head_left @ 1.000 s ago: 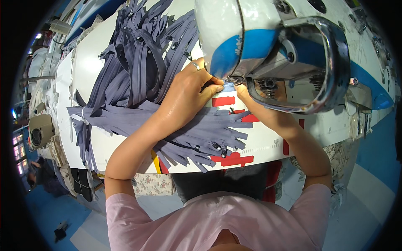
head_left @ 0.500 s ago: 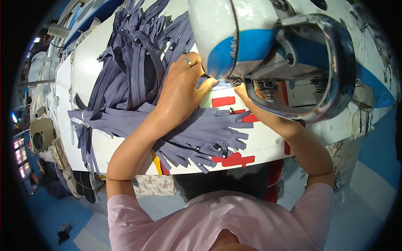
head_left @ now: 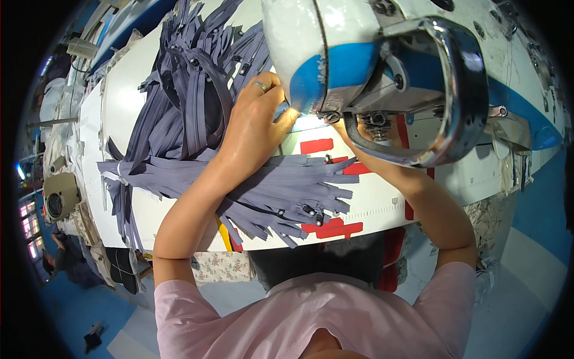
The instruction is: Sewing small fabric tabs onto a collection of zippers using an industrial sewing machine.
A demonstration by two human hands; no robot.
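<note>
My left hand (head_left: 254,122), a ring on one finger, is closed with thumb and fingers pinched beside the needle area of a white and blue sewing machine (head_left: 353,66). A bit of grey shows between its fingers, but what they hold is mostly hidden. On the other side of the needle area, my right hand (head_left: 342,130) reaches under the machine head, which hides its fingers. Beneath my left forearm lies a tied bundle of grey zippers (head_left: 269,185) with dark sliders. A larger heap of grey zippers (head_left: 185,102) spreads beyond it to the left.
The white table (head_left: 173,224) carries red tape patches (head_left: 332,228) and a printed ruler scale near its front edge. A curved metal guard (head_left: 463,90) juts out over my right hand. At the far left stand a beige box-like device (head_left: 60,194) and piled cloth.
My left hand has shifted slightly left, away from the needle area. The machine head also appears a little farther left in view. The zipper bundles lie as before.
</note>
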